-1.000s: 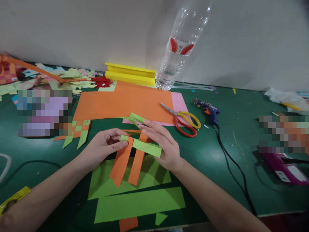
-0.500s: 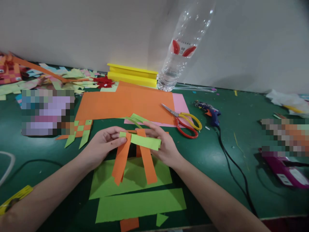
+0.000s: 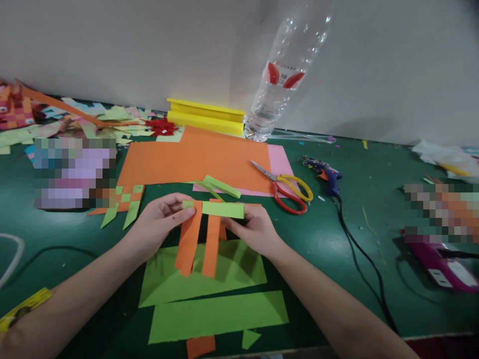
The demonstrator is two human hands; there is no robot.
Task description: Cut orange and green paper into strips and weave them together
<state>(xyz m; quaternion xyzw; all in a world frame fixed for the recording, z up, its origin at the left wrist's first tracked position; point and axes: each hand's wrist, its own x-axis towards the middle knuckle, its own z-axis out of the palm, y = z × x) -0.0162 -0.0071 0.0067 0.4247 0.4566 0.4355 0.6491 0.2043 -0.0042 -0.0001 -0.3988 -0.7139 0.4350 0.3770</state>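
Observation:
My left hand [image 3: 160,219] pinches the left end of a small woven piece, thumb in front, where an orange paper strip [image 3: 186,247] crosses a green paper strip [image 3: 224,210]. A second orange strip [image 3: 211,249] hangs beside the first, passing under the green one. My right hand [image 3: 260,232] is closed at the piece's right end, its fingers partly hidden behind the green strip. Below lie a large green sheet [image 3: 239,269] and a long green band [image 3: 220,316]. Loose narrow green strips [image 3: 222,186] lie just beyond the hands.
Scissors [image 3: 280,182] rest on an orange sheet [image 3: 157,162] and pink paper. To the right is a glue gun [image 3: 327,174] with a black cord. A plastic bottle [image 3: 279,75] and folded yellow paper [image 3: 205,122] stand behind. Paper scraps [image 3: 116,113] and a woven piece [image 3: 129,199] lie left.
My right hand's fingers have moved down and behind the green strip, which is now more level. The right orange strip has swung left and hangs straighter.

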